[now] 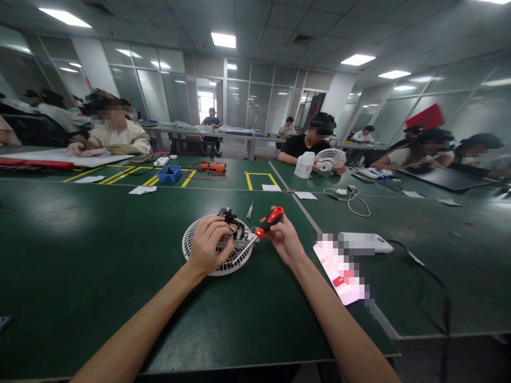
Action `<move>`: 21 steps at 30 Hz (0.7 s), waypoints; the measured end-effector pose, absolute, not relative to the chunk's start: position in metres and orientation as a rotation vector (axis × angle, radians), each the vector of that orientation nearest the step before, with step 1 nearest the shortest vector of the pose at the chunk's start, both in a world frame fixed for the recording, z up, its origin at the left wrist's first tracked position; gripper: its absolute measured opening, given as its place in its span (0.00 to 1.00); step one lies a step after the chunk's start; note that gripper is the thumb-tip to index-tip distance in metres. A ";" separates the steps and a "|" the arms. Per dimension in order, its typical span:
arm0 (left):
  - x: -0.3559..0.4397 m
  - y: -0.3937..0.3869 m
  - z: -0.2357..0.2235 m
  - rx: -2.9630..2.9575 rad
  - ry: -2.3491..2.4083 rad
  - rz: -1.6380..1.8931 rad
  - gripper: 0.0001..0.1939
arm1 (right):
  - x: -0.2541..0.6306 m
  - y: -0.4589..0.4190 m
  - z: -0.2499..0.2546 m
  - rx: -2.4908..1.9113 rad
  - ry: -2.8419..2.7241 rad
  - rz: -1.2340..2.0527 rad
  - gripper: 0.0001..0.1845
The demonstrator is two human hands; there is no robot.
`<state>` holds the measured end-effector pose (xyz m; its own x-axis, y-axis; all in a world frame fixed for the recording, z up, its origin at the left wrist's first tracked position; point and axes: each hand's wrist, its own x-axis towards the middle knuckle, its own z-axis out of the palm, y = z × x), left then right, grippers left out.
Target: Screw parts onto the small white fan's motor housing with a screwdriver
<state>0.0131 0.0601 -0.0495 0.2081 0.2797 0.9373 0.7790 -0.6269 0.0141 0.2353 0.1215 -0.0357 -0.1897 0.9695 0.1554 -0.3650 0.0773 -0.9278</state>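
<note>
In the head view, a round white fan grille point(189, 249) lies flat on the green table in front of me. A dark fan motor assembly point(228, 215) with pale wiring sits over it. My left hand point(210, 246) is closed on the near side of this assembly, its fingers partly hiding it. My right hand point(285, 239) grips a red and black screwdriver point(273, 219) by the handle. The screwdriver's metal shaft slants down to the left across the grille, with its tip near the grille's front edge. Just beyond the grille lies a small, thin pointed item point(249, 210).
A lit phone point(339, 276) and a white power bank point(365, 242) with a black cable lie right of my forearm. Farther back are a blue bin point(168, 174), an orange tool point(213, 166) and a coiled cable point(355, 202). A person opposite holds another fan point(329, 160).
</note>
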 end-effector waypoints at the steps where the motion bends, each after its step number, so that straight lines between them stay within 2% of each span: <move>1: 0.013 0.060 -0.050 -2.019 -0.981 -1.418 0.09 | 0.236 0.120 -0.035 -0.717 -1.119 1.440 0.33; 13: 0.006 0.063 -0.048 -1.962 -1.018 -1.475 0.10 | 0.236 0.116 -0.029 -0.604 -0.908 1.574 0.24; 21: 0.006 0.063 -0.047 -1.899 -1.092 -1.518 0.06 | 0.237 0.120 -0.028 -0.604 -0.723 1.543 0.16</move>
